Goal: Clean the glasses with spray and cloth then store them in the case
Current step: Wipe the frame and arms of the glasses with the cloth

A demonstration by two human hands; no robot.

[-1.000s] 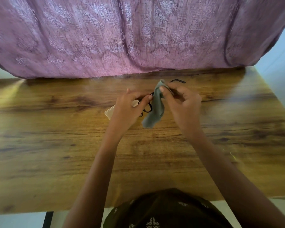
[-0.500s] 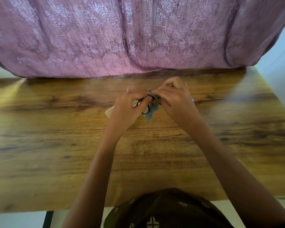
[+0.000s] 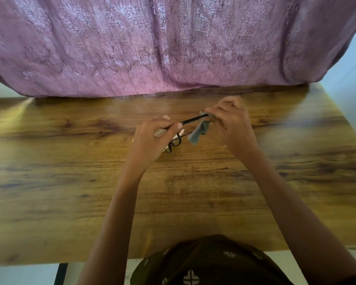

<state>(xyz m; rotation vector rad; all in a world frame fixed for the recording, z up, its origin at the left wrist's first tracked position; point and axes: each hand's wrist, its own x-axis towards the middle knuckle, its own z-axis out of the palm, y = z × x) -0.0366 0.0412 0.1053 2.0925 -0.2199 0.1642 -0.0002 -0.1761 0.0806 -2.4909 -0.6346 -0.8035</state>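
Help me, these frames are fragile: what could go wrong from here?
1. The right hand pinches the cloth round one thin temple arm that the left hand grips; a hard pull might bend it.
2. The lens frame hangs below that hand; a slip could drop it onto the table.

Black glasses (image 3: 191, 120), grey-blue cloth (image 3: 197, 133), mauve patterned curtain (image 3: 173, 44).

The bench (image 3: 70, 182) is smooth wood grain with a soft sheen. The curtain (image 3: 152, 48) is matt woven cloth, rough-textured. The glasses (image 3: 190, 120) frame looks like black plastic; the cleaning cloth (image 3: 197, 135) is soft and matt.
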